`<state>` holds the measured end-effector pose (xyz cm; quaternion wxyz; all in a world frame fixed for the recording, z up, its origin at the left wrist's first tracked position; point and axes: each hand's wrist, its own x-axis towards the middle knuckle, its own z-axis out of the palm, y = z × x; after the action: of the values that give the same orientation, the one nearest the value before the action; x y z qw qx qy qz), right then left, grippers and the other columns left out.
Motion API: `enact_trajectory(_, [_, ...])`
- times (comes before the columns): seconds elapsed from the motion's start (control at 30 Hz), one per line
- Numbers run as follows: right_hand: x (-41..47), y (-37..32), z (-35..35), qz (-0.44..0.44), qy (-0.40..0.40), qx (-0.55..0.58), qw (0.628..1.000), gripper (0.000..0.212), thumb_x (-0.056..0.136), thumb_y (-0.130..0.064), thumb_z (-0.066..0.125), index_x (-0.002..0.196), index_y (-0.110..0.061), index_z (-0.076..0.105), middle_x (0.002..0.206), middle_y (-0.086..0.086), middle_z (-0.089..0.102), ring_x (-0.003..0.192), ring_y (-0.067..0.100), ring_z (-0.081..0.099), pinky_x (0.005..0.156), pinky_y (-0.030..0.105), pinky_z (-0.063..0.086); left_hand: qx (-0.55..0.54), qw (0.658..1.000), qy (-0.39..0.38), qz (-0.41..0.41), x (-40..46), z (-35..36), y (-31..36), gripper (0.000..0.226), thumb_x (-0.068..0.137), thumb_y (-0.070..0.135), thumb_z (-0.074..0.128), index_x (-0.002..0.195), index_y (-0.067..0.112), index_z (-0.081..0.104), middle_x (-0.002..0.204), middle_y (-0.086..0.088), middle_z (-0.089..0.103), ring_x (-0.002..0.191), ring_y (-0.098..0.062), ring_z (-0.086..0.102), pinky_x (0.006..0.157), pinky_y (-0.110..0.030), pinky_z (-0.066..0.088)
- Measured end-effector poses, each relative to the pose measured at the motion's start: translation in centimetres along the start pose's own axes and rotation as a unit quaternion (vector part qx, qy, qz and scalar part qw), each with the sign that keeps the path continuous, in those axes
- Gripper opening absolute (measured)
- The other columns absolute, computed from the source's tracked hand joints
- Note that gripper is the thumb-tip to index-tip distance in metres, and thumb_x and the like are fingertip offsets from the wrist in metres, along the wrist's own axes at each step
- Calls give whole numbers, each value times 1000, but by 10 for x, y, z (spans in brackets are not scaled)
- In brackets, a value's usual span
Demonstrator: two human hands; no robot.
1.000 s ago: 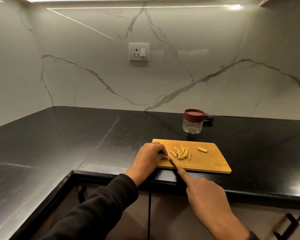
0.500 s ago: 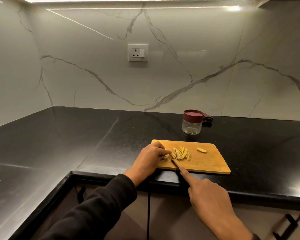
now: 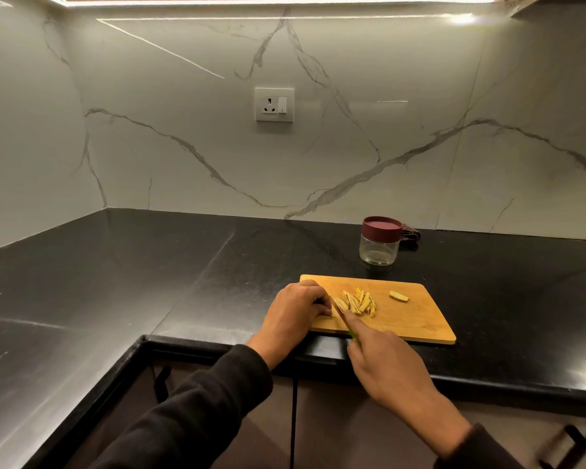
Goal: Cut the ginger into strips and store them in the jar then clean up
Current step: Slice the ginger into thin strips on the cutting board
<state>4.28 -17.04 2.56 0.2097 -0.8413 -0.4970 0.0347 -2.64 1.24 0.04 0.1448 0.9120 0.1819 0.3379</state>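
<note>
Low in the middle of the frame, a knife [image 3: 339, 312] is gripped by the right hand [image 3: 384, 362]. A small ginger bit is pinned by the left hand's [image 3: 296, 308] curled fingers on the cutting board [image 3: 420, 321]. Ginger strips [image 3: 359, 302] are piled beside the blade. The jar [image 3: 380, 244] is seen closed, above the board.

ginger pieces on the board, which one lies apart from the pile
The short chunk toward the board's right, alone. The other strips lie bunched beside the knife blade.

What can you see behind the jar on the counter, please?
Behind the jar, a dark reddish-brown bundle sticks out at its right side on the counter. It may be a cloth, but the jar covers most of it.
</note>
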Motion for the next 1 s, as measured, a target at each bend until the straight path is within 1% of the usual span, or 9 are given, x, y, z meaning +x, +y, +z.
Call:
enact_trajectory(0.07, [3, -3, 1, -3, -3, -5, 1000, 56, 106, -36, 35, 158, -37, 15, 80, -7, 58, 71, 8, 54, 55, 24, 36, 1, 1000, -1, -4, 0, 0, 0, 3, 85, 16, 77, 87, 18, 78, 95, 7, 71, 83, -7, 64, 78, -25, 52])
enact_trajectory(0.27, [8, -6, 2, 0, -7, -31, 1000, 57, 106, -37, 35, 159, -37, 13, 84, -5, 59, 75, 9, 54, 62, 28, 40, 3, 1000, -1, -7, 0, 1, 0, 4, 84, 18, 77, 88, 18, 78, 95, 8, 71, 85, -8, 64, 79, -28, 53])
enact_trajectory(0.47, [8, -6, 2, -5, -7, -22, 1000, 57, 106, -36, 35, 159, -36, 14, 79, -6, 56, 70, 7, 52, 54, 23, 34, 11, 1000, -1, -4, 0, 1, -1, 2, 84, 19, 77, 87, 19, 78, 94, 8, 71, 83, -7, 64, 78, -27, 53])
enact_trajectory(0.57, [8, -7, 2, -5, -8, -26, 1000, 57, 106, -37, 35, 159, -36, 14, 80, -7, 56, 70, 7, 51, 54, 23, 33, 16, 1000, 1, -3, 0, 1, 0, 2, 84, 19, 77, 86, 20, 77, 94, 8, 70, 83, -7, 63, 76, -25, 52])
enact_trajectory(0.63, [9, -7, 2, -3, -10, -27, 1000, 57, 106, -37, 35, 159, -37, 14, 81, -7, 57, 72, 7, 52, 58, 24, 37, 16, 1000, 2, -4, 0, 1, 0, 2, 84, 19, 77, 86, 20, 77, 93, 9, 70, 82, -6, 63, 75, -23, 51])
enact_trajectory(0.73, [10, -7, 3, -1, -15, -44, 999, 57, 106, -38, 35, 159, -37, 12, 88, -5, 59, 79, 10, 55, 67, 28, 45, 17, 1000, 3, -4, 1, 1, -1, 2, 84, 18, 78, 85, 19, 77, 91, 8, 70, 81, -7, 63, 73, -22, 50])
enact_trajectory(0.87, [11, -7, 4, 4, -21, -65, 998, 59, 106, -37, 35, 159, -38, 10, 92, -3, 59, 82, 13, 55, 68, 30, 42, 14, 1000, 3, -11, 1, 1, 0, 2, 83, 18, 78, 85, 18, 77, 91, 7, 70, 81, -7, 63, 73, -24, 51])
enact_trajectory(0.93, [10, -8, 3, 7, -29, -67, 997, 59, 106, -36, 36, 159, -37, 10, 91, -3, 55, 82, 15, 52, 70, 31, 41, 4, 1000, 7, -18, 1, 1, 0, 4, 82, 18, 79, 83, 19, 76, 89, 8, 70, 79, -6, 61, 71, -22, 49])
enact_trajectory(1.0, [9, -9, 1, 10, -36, -70, 997, 59, 106, -35, 36, 159, -37, 10, 90, -3, 51, 82, 15, 49, 71, 31, 40, 1, 1000, 7, -24, 1, 1, 1, 5, 82, 19, 80, 82, 20, 75, 88, 8, 70, 78, -6, 61, 71, -24, 50])
